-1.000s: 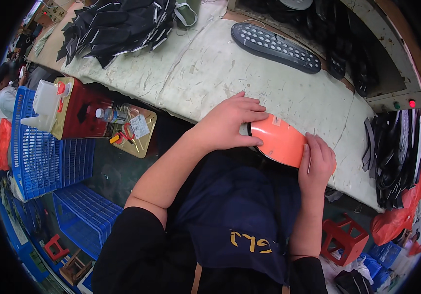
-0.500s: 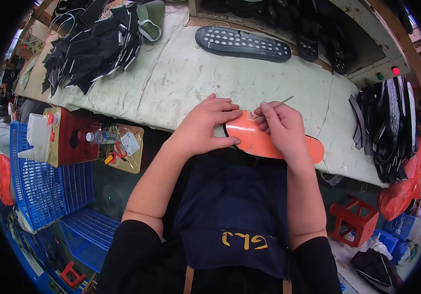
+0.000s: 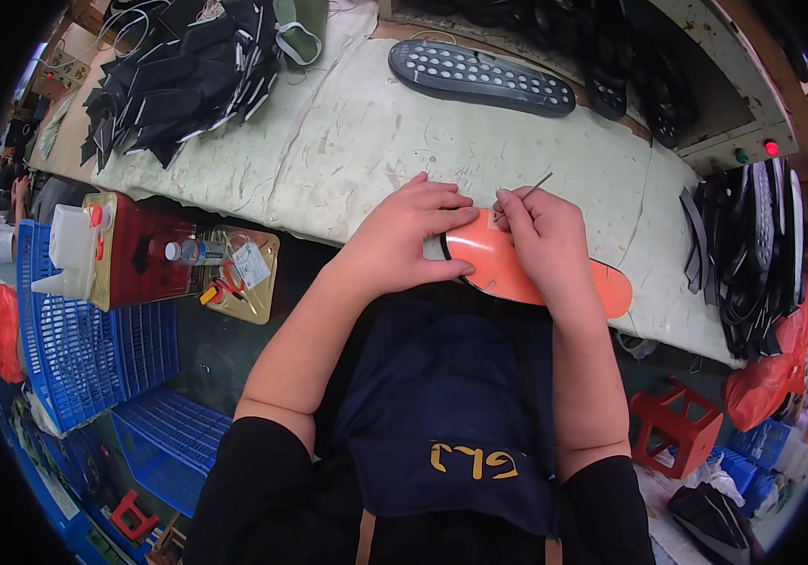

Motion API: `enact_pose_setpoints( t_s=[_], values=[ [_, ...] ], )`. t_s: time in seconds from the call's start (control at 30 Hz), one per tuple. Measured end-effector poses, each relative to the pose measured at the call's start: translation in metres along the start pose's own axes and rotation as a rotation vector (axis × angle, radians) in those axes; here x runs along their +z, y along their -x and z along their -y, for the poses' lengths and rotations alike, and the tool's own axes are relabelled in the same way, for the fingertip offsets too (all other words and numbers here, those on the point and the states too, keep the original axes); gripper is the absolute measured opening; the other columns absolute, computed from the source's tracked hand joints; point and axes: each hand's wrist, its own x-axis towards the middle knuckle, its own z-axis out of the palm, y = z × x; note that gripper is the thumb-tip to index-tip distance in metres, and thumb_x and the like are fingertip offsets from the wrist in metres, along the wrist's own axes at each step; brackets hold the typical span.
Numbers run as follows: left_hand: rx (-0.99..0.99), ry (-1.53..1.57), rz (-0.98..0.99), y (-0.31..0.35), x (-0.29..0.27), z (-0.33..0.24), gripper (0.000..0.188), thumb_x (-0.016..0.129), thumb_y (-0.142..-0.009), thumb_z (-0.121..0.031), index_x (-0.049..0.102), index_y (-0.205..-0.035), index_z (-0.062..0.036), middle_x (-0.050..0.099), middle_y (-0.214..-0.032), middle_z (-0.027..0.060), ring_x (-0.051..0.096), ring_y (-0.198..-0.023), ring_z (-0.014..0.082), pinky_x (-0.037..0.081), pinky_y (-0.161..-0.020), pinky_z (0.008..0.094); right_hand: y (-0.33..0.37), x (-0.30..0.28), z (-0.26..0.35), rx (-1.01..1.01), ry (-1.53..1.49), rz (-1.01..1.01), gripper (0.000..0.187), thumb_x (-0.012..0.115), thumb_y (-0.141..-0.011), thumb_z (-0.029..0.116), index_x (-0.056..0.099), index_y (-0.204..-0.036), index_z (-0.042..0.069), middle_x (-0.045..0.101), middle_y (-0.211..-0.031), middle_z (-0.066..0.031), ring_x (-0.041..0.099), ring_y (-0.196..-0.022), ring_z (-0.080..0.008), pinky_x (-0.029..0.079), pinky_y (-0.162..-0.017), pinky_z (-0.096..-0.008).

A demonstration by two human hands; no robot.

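Observation:
An orange shoe insole [image 3: 493, 266] lies flat at the near edge of the cloth-covered workbench [image 3: 357, 141]. My left hand [image 3: 404, 235] presses down on its heel end, fingers curled over the rim. My right hand [image 3: 545, 240] rests on the middle of the insole and pinches a thin metal needle-like tool [image 3: 526, 191] that sticks up and away from me. The insole's toe end pokes out to the right past my right wrist.
A black shoe sole [image 3: 479, 75] lies at the bench's far side. Black upper pieces are piled at the far left [image 3: 183, 80] and far right [image 3: 752, 254]. Blue plastic crates [image 3: 84, 348], a red tin [image 3: 140, 254] and a red stool [image 3: 672, 424] stand below.
The insole went from tilted and held up at the edge to lying flat. My right hand moved from its right end onto its middle and now pinches the thin tool.

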Motion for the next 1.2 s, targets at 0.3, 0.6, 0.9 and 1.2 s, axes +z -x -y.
enact_pose_setpoints(
  t_s=[0.3, 0.6, 0.9, 1.2],
  values=[
    [-0.001, 0.022, 0.001, -0.001, 0.0, 0.0, 0.062, 0.091, -0.077, -0.032, 0.075, -0.132, -0.0081, 0.072, -0.136, 0.0113, 0.06, -0.138, 0.0357, 0.035, -0.126, 0.0593, 0.017, -0.001, -0.004, -0.368, 0.112, -0.252, 0.017, 0.066, -0.102, 0.008, 0.077, -0.096, -0.005, 0.077, -0.09, -0.0163, 0.072, -0.08, -0.0328, 0.057, -0.075, -0.0392],
    [-0.005, 0.029, -0.017, 0.003, 0.0, 0.002, 0.063, 0.092, -0.076, -0.03, 0.075, -0.133, -0.0082, 0.071, -0.137, 0.0113, 0.06, -0.137, 0.0356, 0.034, -0.127, 0.0588, 0.083, 0.005, -0.027, -0.386, 0.092, -0.03, 0.005, 0.074, -0.096, 0.001, 0.076, -0.095, -0.002, 0.075, -0.088, -0.0122, 0.071, -0.077, -0.0295, 0.056, -0.071, -0.0378],
    [0.006, 0.04, 0.005, 0.0, 0.001, 0.0, 0.062, 0.092, -0.076, -0.03, 0.075, -0.133, -0.0084, 0.071, -0.137, 0.0114, 0.06, -0.138, 0.0355, 0.033, -0.128, 0.0582, 0.085, 0.011, -0.029, -0.434, 0.206, -0.083, 0.005, 0.077, -0.095, 0.004, 0.075, -0.094, -0.001, 0.073, -0.086, -0.0116, 0.07, -0.075, -0.0301, 0.055, -0.068, -0.0395],
    [0.002, 0.026, -0.002, 0.001, -0.001, 0.001, 0.061, 0.091, -0.077, -0.029, 0.075, -0.132, -0.0072, 0.071, -0.137, 0.0122, 0.059, -0.139, 0.0355, 0.033, -0.128, 0.0585, 0.099, -0.004, -0.025, -0.575, 0.204, -0.262, 0.008, 0.074, -0.097, 0.003, 0.075, -0.093, -0.003, 0.075, -0.087, -0.0147, 0.071, -0.076, -0.03, 0.057, -0.071, -0.0374]
  ],
)
